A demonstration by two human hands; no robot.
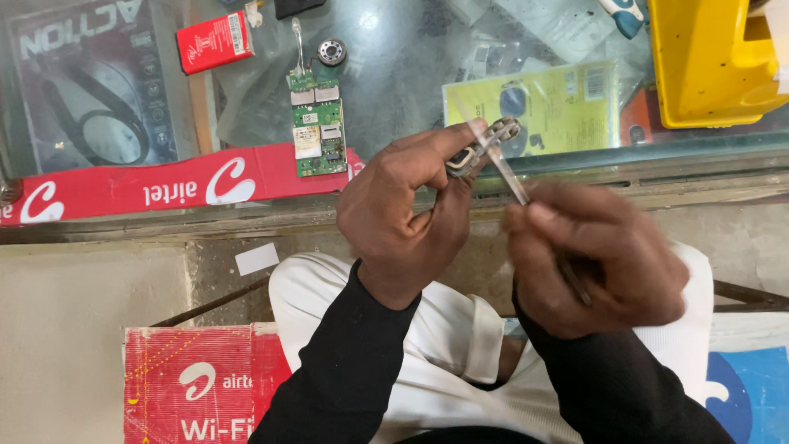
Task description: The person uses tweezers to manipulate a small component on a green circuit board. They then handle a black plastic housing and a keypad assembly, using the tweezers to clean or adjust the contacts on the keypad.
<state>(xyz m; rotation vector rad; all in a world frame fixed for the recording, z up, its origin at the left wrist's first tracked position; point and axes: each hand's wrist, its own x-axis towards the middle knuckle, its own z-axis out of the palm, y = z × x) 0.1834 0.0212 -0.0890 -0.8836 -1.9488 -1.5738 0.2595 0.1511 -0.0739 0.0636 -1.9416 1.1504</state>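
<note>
— What sits closest to the lens?

— The black sleeves and the two hands above the white-trousered lap. The left hand has its grip clamped on a small metal part, thumb and forefinger pinched together on it, just at the counter's front edge. The right hand is blurred, its grip closed around a pair of tweezers whose tip lies across the metal part.

— And around them?

— Just beyond the left hand, on the glass counter, lies a green circuit board, upright as seen from here, with a small round black piece touching its far end. A red strip runs along the counter's front edge, and the board's near end overlaps it. Farther left, a small red card. Under the glass behind the tweezers, a yellow-green packet; at the far right, a yellow plastic bin.

— Anything in the way?

— Only the left hand's fingers, hiding much of the metal part. Below, a red box stands on the floor beside the left knee.
</note>
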